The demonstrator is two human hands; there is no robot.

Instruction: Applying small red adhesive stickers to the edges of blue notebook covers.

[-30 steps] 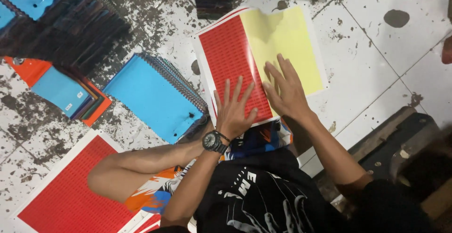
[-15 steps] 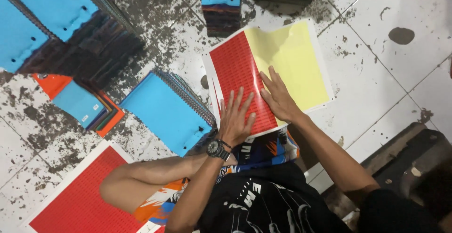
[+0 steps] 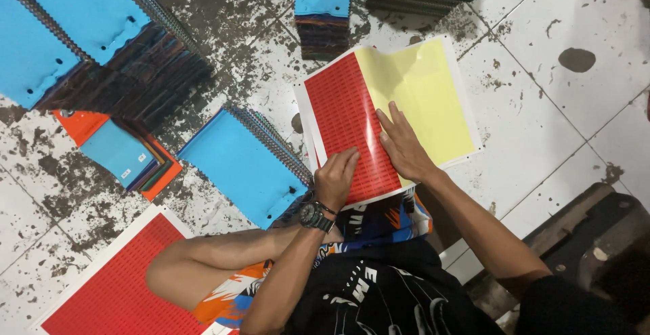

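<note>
The left hand (image 3: 336, 179), a dark watch on its wrist, lies with its fingers curled down onto the lower part of a red printed sheet of small rectangular labels (image 3: 349, 128); whether it pinches a label or only presses there cannot be told. The right hand (image 3: 403, 147) rests flat and open, fingers spread, on the seam where the red sheet meets its glossy yellow backing sheet (image 3: 423, 98), holding nothing. The red-and-yellow sheet lies on the stained white tiled floor (image 3: 542, 105) just in front of the person's knees, with what looks like more sheets stacked under it. Just to the left of it a blue-covered spiral notebook (image 3: 240, 169) lies on the floor; farther left stand a small pile of orange and blue booklets (image 3: 118, 152) and a tall stack of blue-covered notebooks (image 3: 74, 30), with more stacks at the top edge and another red label sheet (image 3: 112, 291) at lower left. The risk, as I judge it, is creasing or tearing: the yellow sheet already bows upward, and uneven pressure from the two hands could wrinkle it or shift the sheets beneath.
</note>
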